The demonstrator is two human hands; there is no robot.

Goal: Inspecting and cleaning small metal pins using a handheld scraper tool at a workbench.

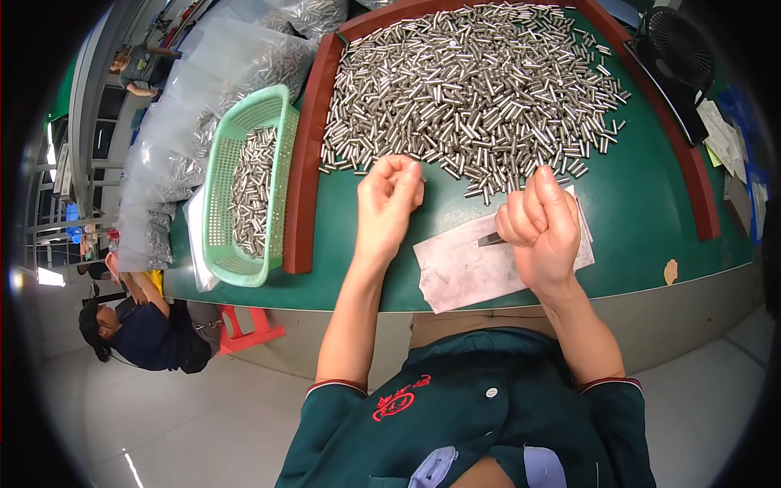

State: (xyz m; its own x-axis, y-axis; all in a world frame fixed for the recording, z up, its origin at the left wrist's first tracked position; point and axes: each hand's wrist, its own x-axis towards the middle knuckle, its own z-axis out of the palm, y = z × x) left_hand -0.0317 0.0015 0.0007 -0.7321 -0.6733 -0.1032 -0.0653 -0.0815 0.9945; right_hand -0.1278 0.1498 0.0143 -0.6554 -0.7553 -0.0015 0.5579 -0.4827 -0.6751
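A large heap of short, shiny metal pins (480,89) covers the far part of the green tabletop (325,281). My left hand (389,199) is closed at the heap's near edge, thumb against curled fingers; whatever they may hold is hidden. To its right, my right hand (543,224) is closed too, thumb pressed on the bent forefinger, over a stained whitish cloth (455,272). A dark, flat metal tip (490,239) shows beside the right hand's curled fingers. I cannot tell whether it is gripped or lies on the cloth.
Red-brown rails (303,179) border the heap. Left of them stands a green plastic basket (213,203) partly filled with pins, with clear bags (244,73) of pins beyond. A black fan (675,49) stands at the far right. A person (138,329) sits near a red stool (248,329).
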